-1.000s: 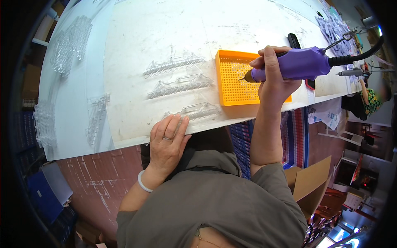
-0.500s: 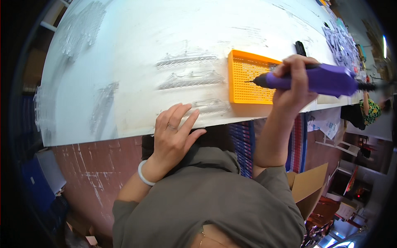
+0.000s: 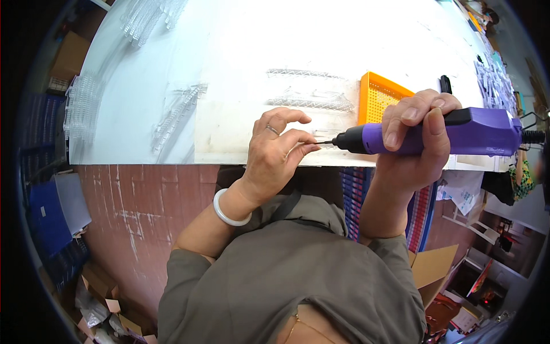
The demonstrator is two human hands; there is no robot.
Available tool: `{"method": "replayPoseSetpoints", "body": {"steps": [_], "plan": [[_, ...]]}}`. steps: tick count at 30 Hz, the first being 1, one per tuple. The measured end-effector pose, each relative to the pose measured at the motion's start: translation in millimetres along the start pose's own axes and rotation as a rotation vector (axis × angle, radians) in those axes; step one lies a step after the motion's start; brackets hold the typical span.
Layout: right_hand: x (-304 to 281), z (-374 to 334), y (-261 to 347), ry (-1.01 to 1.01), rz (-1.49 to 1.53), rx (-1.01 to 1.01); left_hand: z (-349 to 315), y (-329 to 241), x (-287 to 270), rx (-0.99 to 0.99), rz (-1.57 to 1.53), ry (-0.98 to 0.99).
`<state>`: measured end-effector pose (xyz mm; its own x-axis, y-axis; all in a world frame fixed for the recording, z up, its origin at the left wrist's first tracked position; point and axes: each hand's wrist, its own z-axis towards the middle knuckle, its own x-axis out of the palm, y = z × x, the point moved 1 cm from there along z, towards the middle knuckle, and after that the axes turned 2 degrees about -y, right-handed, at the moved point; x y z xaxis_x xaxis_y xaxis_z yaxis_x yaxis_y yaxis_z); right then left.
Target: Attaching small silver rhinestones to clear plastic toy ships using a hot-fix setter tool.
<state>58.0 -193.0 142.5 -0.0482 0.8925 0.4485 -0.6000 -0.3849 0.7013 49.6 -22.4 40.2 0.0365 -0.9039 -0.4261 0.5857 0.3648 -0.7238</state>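
My right hand [image 3: 421, 135] is wrapped round a purple and black electric screwdriver [image 3: 487, 135], held level above the table's front edge with its bit to the left. At the tip of the thin dark bit [image 3: 326, 141], the thumb and forefinger of my left hand [image 3: 272, 146] pinch together; whether a small screw sits between them is hidden. Behind the screwdriver lies an orange perforated tray [image 3: 364, 97], partly covered by my right hand. Clear toothed plastic strips lie left of the tray, one nearer [image 3: 312, 104] and one farther back [image 3: 303, 73].
More clear plastic strips lie at the left, one bunch [image 3: 179, 117] on the table and a pile [image 3: 81, 112] at its edge. A black object [image 3: 446, 84] and a heap of purple-grey parts [image 3: 495, 77] lie right. An open cardboard box [image 3: 432, 266] stands beside me.
The screwdriver has come away from over the tray toward me. My left hand has risen from the table edge and closed its fingertips at the bit's tip. The view has shifted.
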Motion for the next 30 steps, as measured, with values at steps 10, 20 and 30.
{"method": "replayPoseSetpoints", "body": {"steps": [10, 20, 30], "plan": [[19, -7, -14, 0.129, 0.029, 0.074, -13, 8, -23, 0.013, 0.173, -0.013], [31, -17, -21, 0.118, 0.05, 0.122, -17, 7, -25, 0.056, 0.143, 0.018], [31, -18, -22, 0.137, 0.051, 0.133, -18, 3, -26, 0.053, 0.113, 0.045]]}}
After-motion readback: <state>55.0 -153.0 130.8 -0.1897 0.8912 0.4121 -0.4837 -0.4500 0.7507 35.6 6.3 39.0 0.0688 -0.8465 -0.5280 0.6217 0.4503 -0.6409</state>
